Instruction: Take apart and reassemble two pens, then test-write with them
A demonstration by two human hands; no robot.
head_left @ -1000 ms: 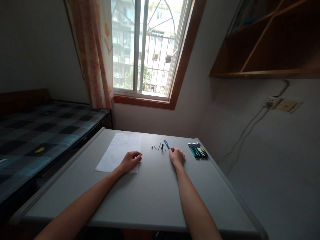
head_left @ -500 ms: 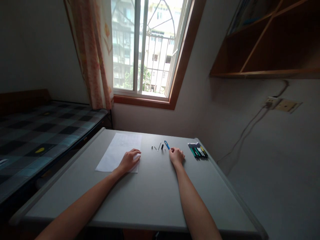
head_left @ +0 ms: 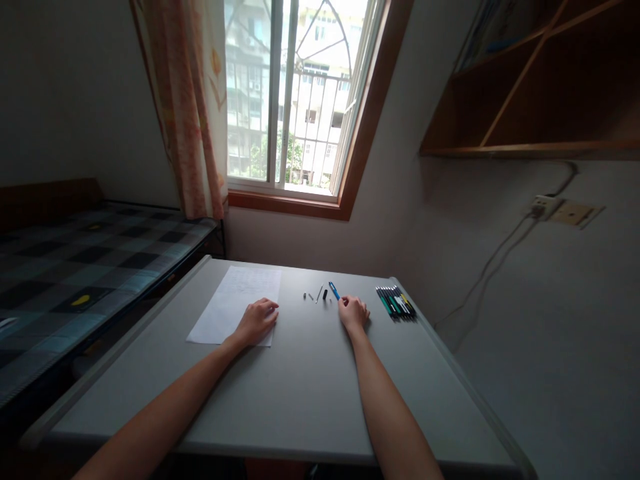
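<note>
My left hand [head_left: 258, 321] lies on the right edge of a white sheet of paper [head_left: 220, 313], its fingers stretched out over the edge. Faint writing covers the upper part of the sheet. My right hand [head_left: 353, 311] rests on the table with its fingers curled round the lower end of a blue pen [head_left: 334, 290]. Between the hands and a little farther off lie small pen parts: a thin refill [head_left: 319, 294], a short black piece [head_left: 325, 294], a spring-like bit [head_left: 311, 297] and a small grey piece [head_left: 305, 295].
A row of several pens [head_left: 395, 303], mostly black and green, lies by the right edge of the pale table [head_left: 300, 393]. A bed with a checked cover [head_left: 100, 247] stands on the left. Beyond the table is a window [head_left: 285, 100]; a wooden shelf [head_left: 525, 147] hangs at right.
The sheet of paper has slid slightly left together with my left hand. My right hand and the blue pen stay in place.
</note>
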